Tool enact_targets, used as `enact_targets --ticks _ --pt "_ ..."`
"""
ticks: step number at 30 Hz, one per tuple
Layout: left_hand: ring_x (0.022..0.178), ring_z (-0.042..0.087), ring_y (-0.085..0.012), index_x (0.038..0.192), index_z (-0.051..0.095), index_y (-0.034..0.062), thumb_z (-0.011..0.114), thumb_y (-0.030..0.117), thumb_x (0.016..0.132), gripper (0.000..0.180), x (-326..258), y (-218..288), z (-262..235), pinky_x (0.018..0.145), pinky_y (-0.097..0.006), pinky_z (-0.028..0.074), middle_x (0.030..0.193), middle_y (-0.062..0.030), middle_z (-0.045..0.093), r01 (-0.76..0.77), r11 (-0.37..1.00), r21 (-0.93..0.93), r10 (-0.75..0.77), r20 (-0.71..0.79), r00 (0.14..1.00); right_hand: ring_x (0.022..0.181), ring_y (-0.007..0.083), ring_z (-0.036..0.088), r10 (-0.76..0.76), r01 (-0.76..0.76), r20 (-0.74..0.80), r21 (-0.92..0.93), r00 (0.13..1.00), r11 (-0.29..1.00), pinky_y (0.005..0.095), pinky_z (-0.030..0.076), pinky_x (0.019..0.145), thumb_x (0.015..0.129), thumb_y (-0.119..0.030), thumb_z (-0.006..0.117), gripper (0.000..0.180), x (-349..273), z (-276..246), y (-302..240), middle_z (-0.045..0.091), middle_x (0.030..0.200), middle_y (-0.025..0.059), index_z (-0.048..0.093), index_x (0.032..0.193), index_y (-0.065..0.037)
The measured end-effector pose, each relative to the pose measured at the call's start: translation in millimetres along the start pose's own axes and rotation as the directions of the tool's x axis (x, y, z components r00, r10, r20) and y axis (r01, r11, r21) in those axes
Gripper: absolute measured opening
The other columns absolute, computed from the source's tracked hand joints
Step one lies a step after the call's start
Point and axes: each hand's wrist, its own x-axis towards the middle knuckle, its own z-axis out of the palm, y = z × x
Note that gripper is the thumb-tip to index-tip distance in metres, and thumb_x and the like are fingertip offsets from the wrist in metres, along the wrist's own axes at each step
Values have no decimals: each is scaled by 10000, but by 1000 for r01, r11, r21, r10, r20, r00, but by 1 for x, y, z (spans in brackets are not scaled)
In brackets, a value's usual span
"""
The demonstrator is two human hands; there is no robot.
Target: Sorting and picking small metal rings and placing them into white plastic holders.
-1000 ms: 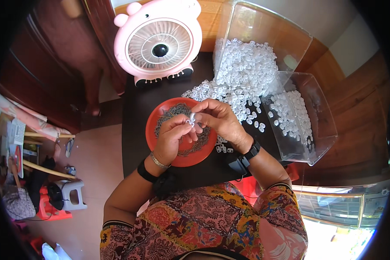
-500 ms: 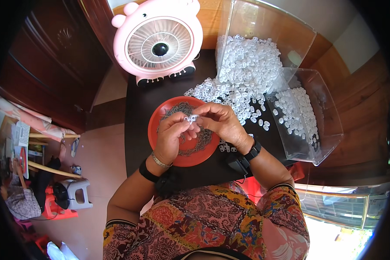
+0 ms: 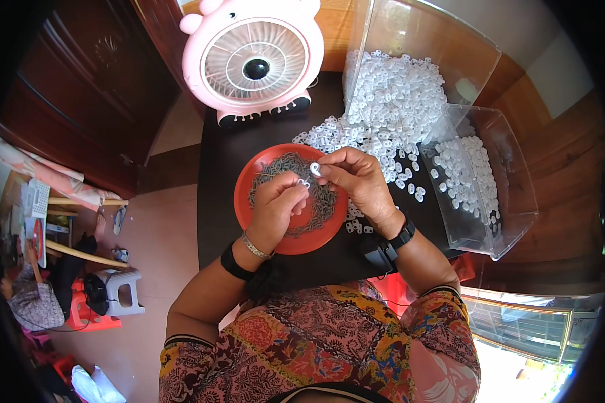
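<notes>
My left hand (image 3: 276, 205) hovers over a red plate (image 3: 247, 201) filled with small grey metal pieces and pinches a small white plastic piece (image 3: 304, 183) at its fingertips. My right hand (image 3: 357, 180) is just to the right, pinching another small white plastic piece (image 3: 315, 168) close to the left fingertips. Both hands meet above the plate's upper middle. A heap of white plastic pieces (image 3: 383, 114) spreads over the dark table (image 3: 222, 154) behind my right hand.
A pink fan (image 3: 255, 60) stands at the table's far edge. Two clear plastic bins hold white pieces: a tall one (image 3: 423, 40) at the back, a lower one (image 3: 484, 174) to the right. A person sits on the floor at far left (image 3: 27, 295).
My hands have drawn slightly apart over the plate, each now pinching a white piece; the view has shifted a little.
</notes>
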Motion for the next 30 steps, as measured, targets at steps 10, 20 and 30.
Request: enact_targets --ticks 10,20,30 --pt "533 460 -58 740 548 9 537 88 857 142 -2 1 1 494 -217 358 609 -1 508 -7 998 69 8 -8 1000 758 63 617 -19 18 49 14 999 1000 200 483 648 863 -21 639 118 -5 5 -2 665 853 17 650 980 -16" --pt "534 439 -52 729 541 27 513 118 869 169 -1 -2 1 488 -206 315 616 8 502 -18 991 135 17 6 1000 800 48 587 -134 144 89 -123 987 982 210 488 722 851 11 643 82 -7 9 -4 658 845 -1 658 931 -2" --pt "541 444 -53 754 550 24 511 135 881 173 -1 -5 0 493 -202 326 629 4 507 -59 985 164 60 3 998 800 51 599 -162 178 124 -135 979 975 212 506 716 851 27 634 115 -8 14 0 653 874 9 643 962 -1"
